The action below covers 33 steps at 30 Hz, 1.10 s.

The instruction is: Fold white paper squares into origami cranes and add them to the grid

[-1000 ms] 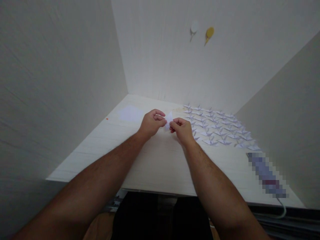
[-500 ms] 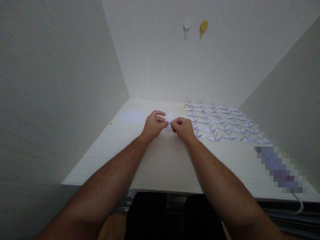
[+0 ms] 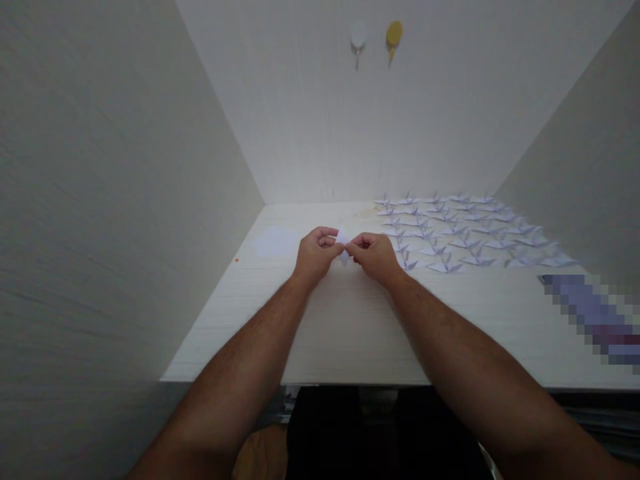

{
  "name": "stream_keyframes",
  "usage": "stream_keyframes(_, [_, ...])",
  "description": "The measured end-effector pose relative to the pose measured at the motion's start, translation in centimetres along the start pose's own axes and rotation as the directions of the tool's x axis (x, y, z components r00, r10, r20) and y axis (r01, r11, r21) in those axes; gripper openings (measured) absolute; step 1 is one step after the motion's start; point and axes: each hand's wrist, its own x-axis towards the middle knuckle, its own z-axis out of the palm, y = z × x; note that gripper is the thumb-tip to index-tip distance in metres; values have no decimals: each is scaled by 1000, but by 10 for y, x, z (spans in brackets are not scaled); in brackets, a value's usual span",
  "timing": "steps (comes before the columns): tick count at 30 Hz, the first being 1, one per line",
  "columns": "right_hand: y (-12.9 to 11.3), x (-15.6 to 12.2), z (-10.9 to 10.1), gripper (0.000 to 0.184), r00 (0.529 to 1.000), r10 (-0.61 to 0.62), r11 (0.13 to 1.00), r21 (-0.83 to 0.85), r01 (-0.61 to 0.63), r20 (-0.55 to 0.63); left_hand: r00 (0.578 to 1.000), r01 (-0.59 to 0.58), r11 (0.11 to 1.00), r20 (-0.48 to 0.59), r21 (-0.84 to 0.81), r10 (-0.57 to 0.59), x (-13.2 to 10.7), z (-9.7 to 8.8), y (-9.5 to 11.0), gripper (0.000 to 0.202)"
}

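A small folded piece of white paper (image 3: 343,236) is held up over the table between my two hands. My left hand (image 3: 317,253) pinches it from the left, the thumb on its near face and the other fingers curled behind. From the right, my right hand (image 3: 373,253) grips its edge between thumb and forefinger. The two thumb tips almost meet at the paper's middle. Part of the paper is hidden by my fingers, so its exact fold is too small to make out.
Several rows of white paper cranes (image 3: 445,217) stand on the white table (image 3: 350,333) at the back right. A white paper stack (image 3: 275,241) lies left of my hands. A blurred-out flat object (image 3: 595,313) is at the right; white and yellow hooks (image 3: 394,35) are on the wall.
The view has shifted and turned slightly. My left fingers have closed further in on the paper, and both hands still hold it in about the same place.
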Motion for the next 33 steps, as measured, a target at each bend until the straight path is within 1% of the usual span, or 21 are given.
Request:
stream_keyframes(3, [-1, 0, 0, 19, 1000, 24, 1000, 19, -24, 14, 1000, 8, 1000, -12, -11, -9, 0, -1, 1, 34])
stream_keyframes(6, [-3, -1, 1, 21, 997, 73, 993, 94, -75, 28, 998, 56, 996, -12, -76, -57, 1, -2, 1, 32])
stream_keyframes(10, [-1, 1, 1, 25, 994, 109, 970, 217, -112, 25, 991, 128, 970, 74, -208, -115, 2, -3, -3, 21])
stream_keyframes(12, [2, 2, 2, 26, 994, 111, 960, 258, -110, 12, 986, 155, 960, 98, -234, -135, 2, -2, -5, 22])
stream_keyframes(14, [4, 3, 3, 24, 995, 101, 959, 268, -95, -8, 981, 182, 954, 110, -238, -160, 1, -2, -5, 26])
stream_keyframes(16, [6, 4, 3, 21, 996, 68, 966, 254, -50, -63, 975, 209, 948, 125, -240, -184, 0, -1, -5, 30])
stream_keyframes(18, [7, 3, 4, 23, 992, 12, 979, 204, 15, -126, 970, 235, 939, 127, -249, -209, -1, 0, -4, 32])
stream_keyframes(19, [6, 3, 4, 23, 990, -16, 985, 170, 40, -138, 969, 241, 936, 120, -257, -217, -2, 0, -4, 32])
stream_keyframes(23, [4, 0, 3, 24, 992, -80, 995, 48, 85, -96, 977, 213, 930, 74, -300, -200, -1, 1, -4, 29])
stream_keyframes(26, [3, 0, 3, 24, 985, -124, 992, 6, 125, -117, 982, 187, 926, 70, -328, -174, 0, 2, -6, 29])
stream_keyframes(29, [4, 0, 5, 16, 986, -112, 989, 78, 122, -125, 986, 160, 931, 101, -328, -133, 1, 2, -6, 29])
stream_keyframes(31, [3, 0, 5, 16, 990, -81, 987, 130, 96, -118, 986, 145, 937, 121, -319, -111, 0, 2, -5, 30])
stream_keyframes(33, [2, 0, 5, 17, 991, -55, 986, 148, 74, -122, 984, 149, 940, 144, -306, -109, -2, 2, -4, 32])
